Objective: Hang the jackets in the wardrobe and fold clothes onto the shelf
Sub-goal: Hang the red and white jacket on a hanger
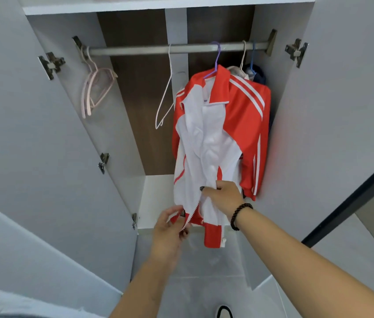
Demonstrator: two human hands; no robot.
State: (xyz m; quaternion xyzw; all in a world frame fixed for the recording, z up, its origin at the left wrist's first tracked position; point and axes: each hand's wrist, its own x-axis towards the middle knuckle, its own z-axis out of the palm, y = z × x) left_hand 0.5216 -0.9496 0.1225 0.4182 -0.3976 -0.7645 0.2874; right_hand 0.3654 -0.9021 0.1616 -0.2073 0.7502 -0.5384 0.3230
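An orange-red and white track jacket [221, 134] hangs inside the open wardrobe [121, 125] on a purple hanger [214, 63], whose hook sits over the metal rail [135, 50] toward the right end. The jacket's front is open, its white lining turned outward, and white stripes run down the shoulder and sleeve.

The left hand [170, 228] holds the lower left front edge of the jacket, its grip pinching the fabric right at the zipper's bottom end; what looks like the zipper pull sits between the fingers, though it is too small to be sure. The right hand [223, 196] rests higher up on the white panel, thumb and fingers curled round a fold of the cloth beside the zipper line. A dark beaded bracelet [241, 216] circles the right wrist.

Behind the jacket, at the far right of the rail, a cream hanger [242, 57] and a blue hanger [252, 58] carry other garments, one dark navy [260, 75]. An empty white hanger [165, 97] hangs just left of the jacket, and a bunch of pink hangers [94, 90] hangs at the rail's left end. Both wardrobe doors stand open, with metal hinges [51, 64] showing on the side panels.
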